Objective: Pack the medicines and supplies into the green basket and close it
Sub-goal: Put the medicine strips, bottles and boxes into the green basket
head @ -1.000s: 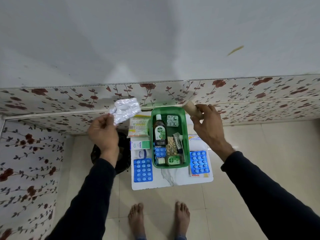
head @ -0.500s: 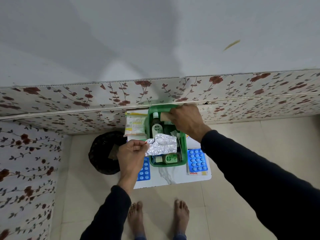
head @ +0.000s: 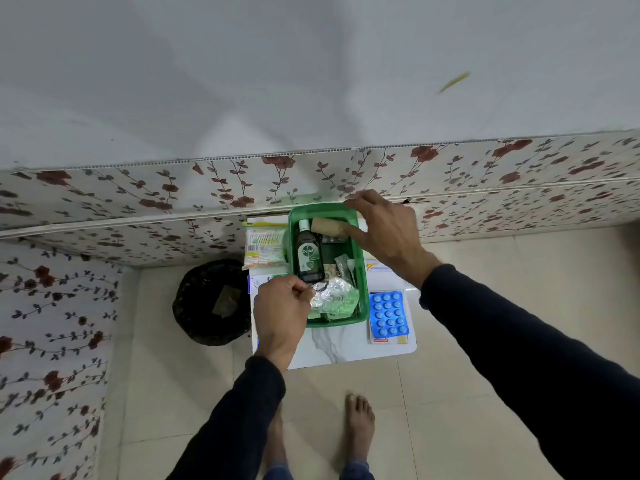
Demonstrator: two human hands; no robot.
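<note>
Left hand [head: 282, 311] pinching thin, crinkly, light foil strip [head: 332, 296] at its edge over near end of green basket [head: 362, 271] on tabletop [head: 332, 344], right hand [head: 384, 233] gripping soft, light bandage roll [head: 329, 226] endwise at far end; best held by edges, likely crush-prone.
</note>
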